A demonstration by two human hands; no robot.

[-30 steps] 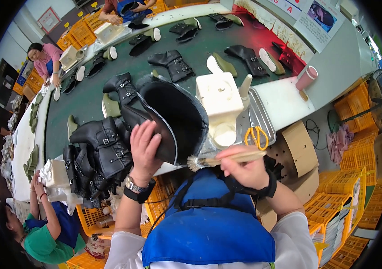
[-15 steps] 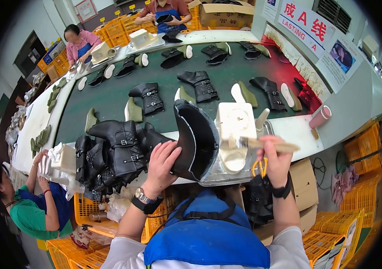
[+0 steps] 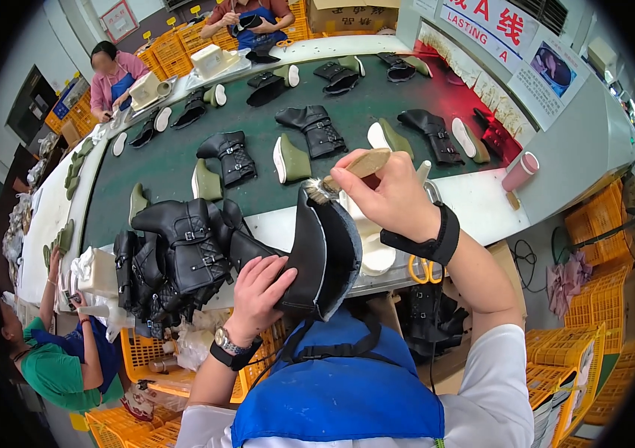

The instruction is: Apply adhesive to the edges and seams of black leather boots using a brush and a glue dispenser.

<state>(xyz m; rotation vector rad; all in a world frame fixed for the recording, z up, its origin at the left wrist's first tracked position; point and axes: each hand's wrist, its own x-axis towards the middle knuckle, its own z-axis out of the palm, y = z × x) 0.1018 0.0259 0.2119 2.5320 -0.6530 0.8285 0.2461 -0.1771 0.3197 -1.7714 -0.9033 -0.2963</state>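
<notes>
My left hand (image 3: 259,295) is closed on the lower side of a black boot (image 3: 304,261), its thumb near the rim of the shaft. The boot's wide opening faces right and shows a pale cut edge and dark inside. Between the fingers of my right hand (image 3: 399,198) is a brush (image 3: 366,163) with a flat wooden handle. Its pale bristles touch the boot's upper rim. Partly behind my right hand stands a white container (image 3: 377,260) on a metal tray (image 3: 399,281). Yellow-handled scissors (image 3: 423,269) are at the tray's near edge.
Several black boots (image 3: 191,239) are piled left of my left hand. Boots and green wedge soles (image 3: 291,159) lie in rows on the green belt (image 3: 176,160). A pink cup (image 3: 520,172) stands at right. A person in green (image 3: 52,369) works at left; two more work across the table.
My right hand has carried the brush from over the white container up and left to the boot's rim. My left hand still grips the boot. The whole view has shifted slightly.
</notes>
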